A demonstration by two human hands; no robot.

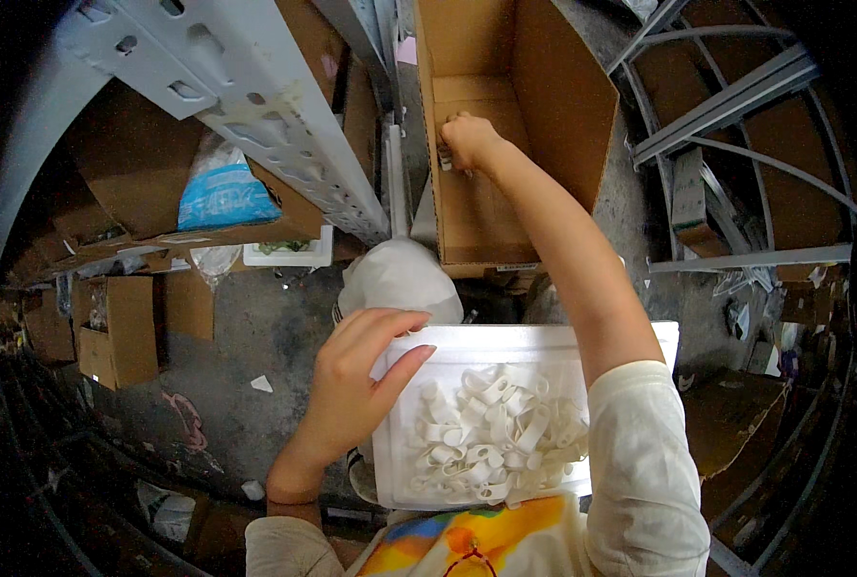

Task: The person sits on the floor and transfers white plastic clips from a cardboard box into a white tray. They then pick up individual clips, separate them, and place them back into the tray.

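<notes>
A white foam tray point(630, 336) rests at my lap, holding a heap of white curved plastic pieces point(501, 433) with holes in them. My left hand point(363, 370) is over the tray's far left corner, thumb apart from the fingers and nothing between them; whether it touches the rim I cannot tell. My right arm crosses above the tray into a tall open cardboard box point(568, 125). Inside it, my right hand point(471, 141) is closed, close to the box's left wall. Small pale bits point(447, 162) show just under its fingers, too little of them to name.
A grey metal shelf post point(284, 125) rises to the left of the box. Past it are a blue-and-clear plastic bag point(226, 192), a small white tray point(299, 250) and an open carton point(116, 332). Metal racking point(727, 106) stands at the right. Scraps lie on the concrete floor.
</notes>
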